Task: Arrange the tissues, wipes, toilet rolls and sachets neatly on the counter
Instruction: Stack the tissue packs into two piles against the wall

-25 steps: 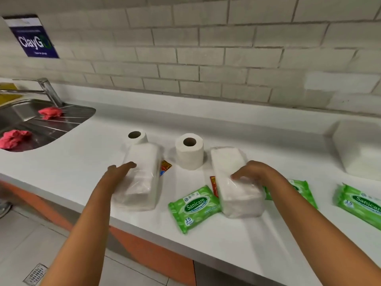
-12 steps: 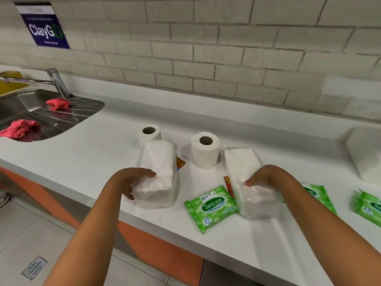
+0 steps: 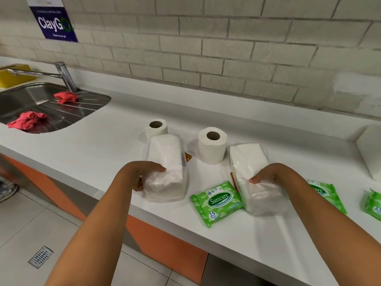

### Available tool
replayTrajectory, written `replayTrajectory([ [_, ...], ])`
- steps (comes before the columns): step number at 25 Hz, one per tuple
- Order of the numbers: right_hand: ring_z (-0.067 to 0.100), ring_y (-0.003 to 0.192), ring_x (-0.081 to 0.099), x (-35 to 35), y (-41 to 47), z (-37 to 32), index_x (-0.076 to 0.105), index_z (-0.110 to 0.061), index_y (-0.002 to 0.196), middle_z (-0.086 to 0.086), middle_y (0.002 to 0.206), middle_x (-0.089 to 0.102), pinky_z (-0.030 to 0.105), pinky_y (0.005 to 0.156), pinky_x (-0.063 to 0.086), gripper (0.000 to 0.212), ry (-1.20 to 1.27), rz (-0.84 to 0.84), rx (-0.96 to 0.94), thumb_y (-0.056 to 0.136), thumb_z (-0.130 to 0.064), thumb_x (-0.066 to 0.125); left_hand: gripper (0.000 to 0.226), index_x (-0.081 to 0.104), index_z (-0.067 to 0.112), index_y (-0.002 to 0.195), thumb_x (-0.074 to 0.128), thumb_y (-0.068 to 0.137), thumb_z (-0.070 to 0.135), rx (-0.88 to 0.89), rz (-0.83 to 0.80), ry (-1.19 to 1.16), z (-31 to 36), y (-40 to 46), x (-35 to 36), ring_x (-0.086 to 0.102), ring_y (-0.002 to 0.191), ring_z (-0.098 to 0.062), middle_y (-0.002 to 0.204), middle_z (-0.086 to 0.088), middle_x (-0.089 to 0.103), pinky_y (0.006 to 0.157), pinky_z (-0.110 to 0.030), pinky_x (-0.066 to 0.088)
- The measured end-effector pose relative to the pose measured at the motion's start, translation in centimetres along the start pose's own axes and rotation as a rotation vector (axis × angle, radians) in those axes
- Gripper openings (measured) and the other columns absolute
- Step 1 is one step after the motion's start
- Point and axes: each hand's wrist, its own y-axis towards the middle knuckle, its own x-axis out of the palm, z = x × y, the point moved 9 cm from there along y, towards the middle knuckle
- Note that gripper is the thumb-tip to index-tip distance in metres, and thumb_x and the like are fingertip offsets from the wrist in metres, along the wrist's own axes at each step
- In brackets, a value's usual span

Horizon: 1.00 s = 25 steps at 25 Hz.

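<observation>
Two clear-wrapped white tissue packs lie on the white counter [image 3: 103, 153]. My left hand [image 3: 142, 174] grips the near end of the left tissue pack [image 3: 166, 162]. My right hand [image 3: 270, 176] grips the near end of the right tissue pack [image 3: 249, 159]. Behind them stand two toilet rolls, one at the left [image 3: 156, 127] and one in the middle [image 3: 212, 145]. A green Sanicare wipes pack [image 3: 218, 202] lies between the tissue packs. Two more wipes packs lie at the right [image 3: 327, 193], [image 3: 373, 203]. Red sachets peek out beside each tissue pack [image 3: 188, 156], [image 3: 234, 178].
A steel sink [image 3: 24, 100] with a tap [image 3: 66, 76] and two pink cloths [image 3: 26, 120] sits at the far left. A white box [image 3: 371, 149] stands at the right edge. The brick wall runs along the back. The counter's front edge drops to a tiled floor.
Both hands slid from the tops of the tissue packs to their near ends and closed on them. The left pack has been turned straighter, and my view shifted left.
</observation>
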Motion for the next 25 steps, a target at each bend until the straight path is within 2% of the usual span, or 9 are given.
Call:
replayTrajectory([
  [3, 0.033, 0.133, 0.039, 0.2, -0.2, -0.1, 0.037, 0.001, 0.137, 0.017, 0.147, 0.037, 0.040, 0.110, 0.033, 0.080, 0.006, 0.017, -0.025, 0.075, -0.028, 0.076, 0.061, 0.058, 0.009, 0.113, 0.081, 0.062, 0.032, 0.015, -0.014, -0.014, 0.6, 0.1, 0.4, 0.058, 0.092, -0.023, 0.107, -0.004, 0.056, 0.070, -0.028, 0.050],
  [6, 0.033, 0.131, 0.042, 0.3, -0.1, -0.2, 0.040, 0.001, 0.136, 0.017, 0.145, 0.040, 0.041, 0.110, 0.034, 0.075, 0.022, 0.024, -0.051, 0.076, -0.029, 0.075, 0.054, 0.058, 0.007, 0.112, 0.080, 0.065, 0.023, 0.046, -0.036, -0.047, 1.1, -0.2, 0.9, 0.058, 0.094, -0.024, 0.112, -0.005, 0.056, 0.077, -0.029, 0.051],
  [8, 0.033, 0.131, 0.041, 0.5, -0.4, -0.3, 0.041, 0.000, 0.136, 0.016, 0.146, 0.040, 0.041, 0.111, 0.033, 0.075, 0.029, 0.027, -0.062, 0.076, -0.029, 0.075, 0.047, 0.061, 0.008, 0.106, 0.080, 0.066, 0.021, 0.054, -0.066, -0.062, 1.2, -0.6, 1.0, 0.059, 0.085, -0.023, 0.105, -0.006, 0.058, 0.064, -0.027, 0.053],
  [10, 0.033, 0.129, 0.043, 0.6, -0.7, -0.2, 0.043, 0.000, 0.134, 0.016, 0.144, 0.043, 0.042, 0.110, 0.035, 0.077, 0.068, 0.031, -0.072, 0.072, -0.029, 0.078, 0.037, 0.061, 0.010, 0.094, 0.080, 0.065, 0.023, 0.045, -0.075, -0.078, 0.8, -1.0, 1.1, 0.054, 0.069, -0.018, 0.085, -0.003, 0.056, 0.051, -0.022, 0.045],
  [13, 0.036, 0.116, 0.054, 0.0, -1.2, -0.4, 0.052, 0.002, 0.123, 0.019, 0.129, 0.056, 0.045, 0.103, 0.043, 0.079, 0.161, 0.095, -0.124, 0.057, -0.022, 0.087, 0.043, 0.057, 0.012, 0.085, 0.079, 0.059, 0.038, 0.065, 0.018, -0.071, 0.2, -1.4, 0.7, 0.046, 0.069, -0.018, 0.078, -0.003, 0.051, 0.058, -0.026, 0.035],
  [15, 0.036, 0.106, 0.060, -0.8, -2.1, -1.2, 0.055, 0.004, 0.116, 0.018, 0.118, 0.062, 0.044, 0.095, 0.049, 0.075, 0.189, 0.170, -0.194, 0.051, -0.017, 0.088, 0.041, 0.055, 0.011, 0.085, 0.074, 0.065, 0.041, 0.121, 0.051, -0.116, 0.1, -1.9, 0.7, 0.053, 0.074, -0.022, 0.082, -0.005, 0.055, 0.064, -0.031, 0.042],
  [18, 0.035, 0.096, 0.062, -1.4, -3.8, -2.0, 0.054, 0.003, 0.113, 0.018, 0.109, 0.063, 0.042, 0.086, 0.053, 0.069, 0.246, 0.189, -0.268, 0.054, -0.012, 0.086, 0.037, 0.063, 0.009, 0.102, 0.070, 0.073, 0.030, 0.238, -0.087, -0.225, 0.4, -3.0, 1.9, 0.064, 0.081, -0.027, 0.086, -0.010, 0.068, 0.074, -0.035, 0.051],
  [22, 0.029, 0.077, 0.064, -2.1, -6.0, -2.3, 0.058, 0.001, 0.106, 0.015, 0.090, 0.067, 0.032, 0.063, 0.051, 0.048, 0.397, 0.070, -0.322, 0.065, -0.006, 0.080, 0.041, 0.064, 0.013, 0.098, 0.070, 0.061, 0.031, 0.356, -0.133, -0.353, 0.4, -4.7, 1.5, 0.069, 0.071, -0.023, 0.069, -0.004, 0.075, 0.068, -0.034, 0.053],
  [25, 0.028, 0.077, 0.065, -4.1, -7.4, -2.1, 0.060, -0.001, 0.104, 0.013, 0.088, 0.068, 0.033, 0.064, 0.051, 0.039, 0.528, 0.037, -0.379, 0.068, -0.004, 0.076, 0.045, 0.063, 0.015, 0.096, 0.067, 0.054, 0.030, 0.472, -0.191, -0.466, 2.6, -7.3, 2.6, 0.071, 0.061, -0.019, 0.067, -0.002, 0.074, 0.058, -0.029, 0.056],
])
